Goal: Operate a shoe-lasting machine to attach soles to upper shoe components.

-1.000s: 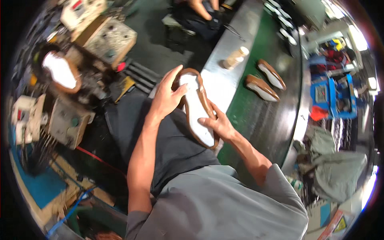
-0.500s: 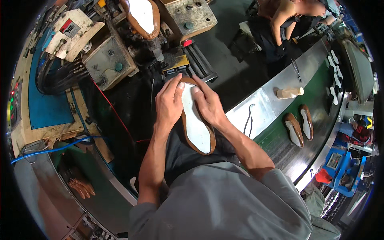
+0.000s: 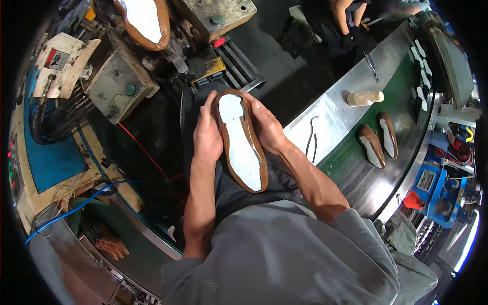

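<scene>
A brown shoe upper with a white sole board [image 3: 240,147] rests bottom up over my lap, its far end held between both hands. My left hand [image 3: 207,136] presses along its left side, fingers pointing away from me. On the opposite edge, my right hand [image 3: 266,127] grips near the far end, thumb by the rim. The far rim looks gathered and darker around the white board. A similar brown upper with a white bottom [image 3: 145,23] sits on the machine at the upper left.
The machine's control box [image 3: 119,76] stands ahead on the left. To the right runs a green conveyor [image 3: 338,178] with a metal ledge, bearing two brown shoes [image 3: 379,141], a cream bottle [image 3: 365,98], pincers [image 3: 311,140] and white sole boards [image 3: 421,66]. Another person's arms [image 3: 345,20] show beyond.
Both thumbs have come off the white board to the shoe's sides. The shoe has shifted slightly left and its far end shows more. The whole view has shifted a little.
</scene>
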A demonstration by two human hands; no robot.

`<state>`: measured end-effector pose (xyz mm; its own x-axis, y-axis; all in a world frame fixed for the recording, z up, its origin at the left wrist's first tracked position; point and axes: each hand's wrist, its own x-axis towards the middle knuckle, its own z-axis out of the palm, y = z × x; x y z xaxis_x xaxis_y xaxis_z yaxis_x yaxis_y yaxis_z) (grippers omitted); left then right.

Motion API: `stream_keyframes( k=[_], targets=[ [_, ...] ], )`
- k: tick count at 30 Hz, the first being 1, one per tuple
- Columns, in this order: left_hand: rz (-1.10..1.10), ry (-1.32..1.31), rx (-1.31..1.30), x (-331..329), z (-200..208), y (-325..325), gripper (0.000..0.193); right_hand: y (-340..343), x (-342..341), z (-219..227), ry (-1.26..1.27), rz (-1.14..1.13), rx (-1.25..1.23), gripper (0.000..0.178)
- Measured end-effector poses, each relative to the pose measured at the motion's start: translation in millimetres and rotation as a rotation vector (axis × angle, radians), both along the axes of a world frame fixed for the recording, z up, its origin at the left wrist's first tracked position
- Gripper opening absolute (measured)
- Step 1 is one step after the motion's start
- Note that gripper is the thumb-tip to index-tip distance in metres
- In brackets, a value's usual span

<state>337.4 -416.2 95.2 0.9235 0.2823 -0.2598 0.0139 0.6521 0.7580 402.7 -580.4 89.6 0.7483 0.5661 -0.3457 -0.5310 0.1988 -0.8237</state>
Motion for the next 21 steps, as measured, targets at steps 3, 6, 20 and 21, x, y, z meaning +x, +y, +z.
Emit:
stream_keyframes(
  k=[3, 6, 20, 21],
  targets=[
    [0.01, 0.065, -0.245, -5, -24, -8, 0.063, 1, 1, -10, 0.148, -0.006, 0.128, 0.069],
    [-0.016, 0.149, 0.227, -6, -25, -19, 0.066, 1, -1, -13, -0.21, 0.037, -0.152, 0.067],
    [0.227, 0.322, 0.353, 13, -24, 0, 0.062, -56, -61, 75, -1.386, 0.683, -0.963, 0.083],
    [0.193, 0.327, 0.52, 14, -26, 13, 0.057, -56, -58, 76, -1.404, 0.679, -0.958, 0.083]
  ],
)
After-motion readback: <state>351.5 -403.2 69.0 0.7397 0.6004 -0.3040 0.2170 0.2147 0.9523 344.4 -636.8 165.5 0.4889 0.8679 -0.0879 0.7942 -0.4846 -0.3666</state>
